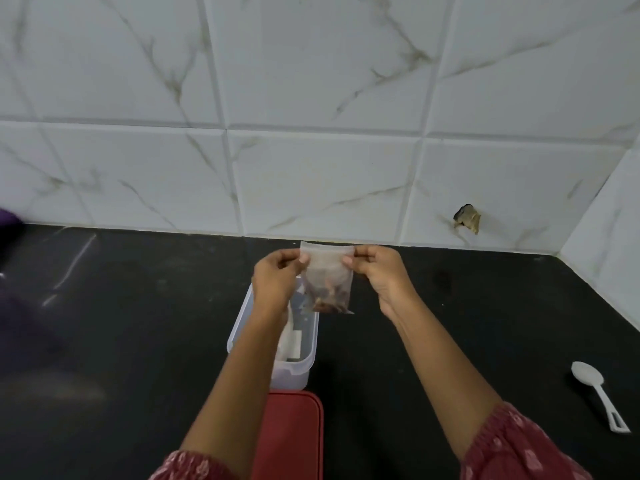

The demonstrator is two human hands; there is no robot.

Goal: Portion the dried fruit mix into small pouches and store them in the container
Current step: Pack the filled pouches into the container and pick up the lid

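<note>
Both hands hold a small clear pouch [329, 282] up by its top corners, left hand [277, 278] and right hand [379, 271] pinching either side. Dried fruit [329, 303] sits at its bottom. Below the left hand stands an open plastic container [308, 344], with a red lid [291, 434] nearer the person.

No text, brand, number or sign can be read anywhere in view. A pale rectangular patch [295, 344] is seen inside the clear container [298, 371] (perhaps a label; too blurred for anything to be made out on it). No print can be made out on the clear pouch [327, 271]. Only a small light pattern, not letters, is carried on the red sleeve [519, 445].
</note>
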